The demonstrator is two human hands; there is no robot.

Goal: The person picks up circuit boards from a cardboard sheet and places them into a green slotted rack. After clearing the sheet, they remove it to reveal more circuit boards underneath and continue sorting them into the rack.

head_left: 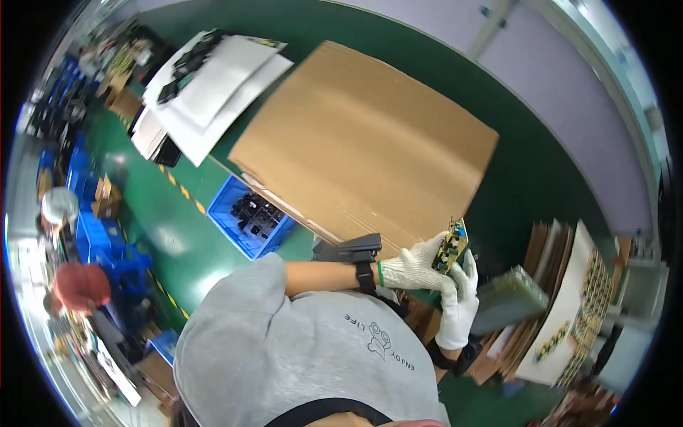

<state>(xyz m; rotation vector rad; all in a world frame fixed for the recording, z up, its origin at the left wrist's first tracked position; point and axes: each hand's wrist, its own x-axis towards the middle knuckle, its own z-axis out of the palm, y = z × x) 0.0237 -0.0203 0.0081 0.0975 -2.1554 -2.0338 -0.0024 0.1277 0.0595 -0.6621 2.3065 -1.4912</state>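
A white knit glove with a green cuff covers my left hand [416, 266], which is closed on a small circuit board [451, 248]. The board carries upright parts, one of them blue, and is tilted over the right front corner of a large cardboard sheet. My right hand [459, 304], in a white glove, is close beside the board's lower right side. Its fingers stretch upward with the thumb apart, and I cannot tell whether they touch the board.
The flat cardboard [370, 142] spreads in front of me. A blue bin [249, 245] of black parts stands at the left, below white sheets [220, 78]. At right are upright cardboard pieces [544, 263] and a white board [558, 334] bearing many circuit boards. Other people work far left.
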